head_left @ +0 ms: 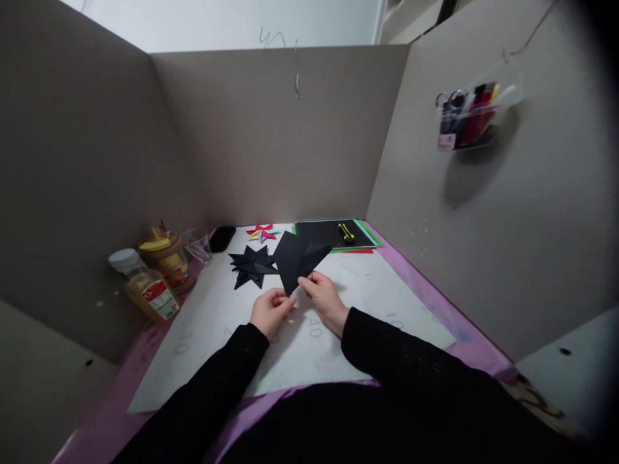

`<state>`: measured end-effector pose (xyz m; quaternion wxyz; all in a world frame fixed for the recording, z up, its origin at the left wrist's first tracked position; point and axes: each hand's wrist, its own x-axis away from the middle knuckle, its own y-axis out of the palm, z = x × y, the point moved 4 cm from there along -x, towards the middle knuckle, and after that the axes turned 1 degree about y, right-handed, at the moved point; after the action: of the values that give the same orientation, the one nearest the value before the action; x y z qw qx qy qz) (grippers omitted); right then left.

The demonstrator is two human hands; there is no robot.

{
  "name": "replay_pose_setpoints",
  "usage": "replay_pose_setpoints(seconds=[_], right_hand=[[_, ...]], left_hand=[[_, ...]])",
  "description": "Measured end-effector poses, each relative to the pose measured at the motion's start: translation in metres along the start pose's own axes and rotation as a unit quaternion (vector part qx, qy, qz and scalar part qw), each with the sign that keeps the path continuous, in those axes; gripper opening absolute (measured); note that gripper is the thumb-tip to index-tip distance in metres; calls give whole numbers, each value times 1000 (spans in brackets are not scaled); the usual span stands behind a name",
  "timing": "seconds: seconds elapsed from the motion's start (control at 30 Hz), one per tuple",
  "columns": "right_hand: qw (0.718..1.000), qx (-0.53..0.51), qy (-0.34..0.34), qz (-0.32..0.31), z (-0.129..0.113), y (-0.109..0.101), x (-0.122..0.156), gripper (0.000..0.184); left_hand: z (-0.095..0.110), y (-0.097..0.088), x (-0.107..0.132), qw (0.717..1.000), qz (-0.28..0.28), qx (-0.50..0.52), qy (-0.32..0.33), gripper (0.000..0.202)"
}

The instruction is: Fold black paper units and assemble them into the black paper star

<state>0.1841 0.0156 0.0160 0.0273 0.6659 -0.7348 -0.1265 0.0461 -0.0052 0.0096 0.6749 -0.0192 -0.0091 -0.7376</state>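
Observation:
Between my hands a folded piece of black paper (293, 258) is held up over the white sheet, its point downward and a flap spreading to the right. My left hand (273, 312) pinches it near the lower tip. The fingers of my right hand (325, 298) grip its lower right edge. Just behind and to the left lie several black folded paper pieces (252, 265) in a spiky, star-like pile. A small multicoloured paper star (262, 232) rests farther back.
A yellow-and-black cutter (345, 233) lies on a stack of coloured paper (314, 232) at the back right. Along the left stand a labelled jar (149, 293), a brown tub (169, 261) and a clear cup (197, 245), near a black phone-like object (223, 239). Grey partitions (280, 135) enclose the table.

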Motion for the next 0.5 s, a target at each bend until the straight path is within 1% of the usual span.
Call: replay_pose_setpoints(seconds=[0.1, 0.2, 0.27, 0.3, 0.33, 0.37, 0.4, 0.43, 0.47, 0.5], right_hand=[[999, 18, -14, -24, 0, 1, 0, 28], [994, 67, -17, -86, 4, 2, 0, 28], [981, 142, -23, -131, 3, 1, 1, 30], [969, 201, -45, -136, 0, -1, 2, 32], [951, 268, -83, -130, -5, -4, 3, 33], [925, 337, -139, -111, -13, -7, 4, 32], [890, 396, -204, -92, -23, -9, 6, 28], [853, 439, -264, -93, -31, -8, 8, 21], [816, 472, -313, -116, -36, -7, 10, 19], [780, 500, -345, -152, -39, -4, 10, 24]], left_hand=[[4, -2, 0, 998, 15, 56, 13, 48], [4, -5, -4, 995, 9, 102, 6, 43], [2, -7, -7, 995, 2, 103, -9, 38], [0, -9, -9, 995, 6, 99, -17, 35], [-2, -10, -10, 995, 12, 94, -26, 33], [-4, -11, -11, 996, 20, 85, -36, 31], [-7, -12, -12, 996, 27, 74, -46, 29], [-9, -12, -13, 996, 28, 60, -54, 28], [-11, -12, -13, 997, 24, 46, -59, 27], [-12, -11, -13, 998, 14, 31, -61, 26]])
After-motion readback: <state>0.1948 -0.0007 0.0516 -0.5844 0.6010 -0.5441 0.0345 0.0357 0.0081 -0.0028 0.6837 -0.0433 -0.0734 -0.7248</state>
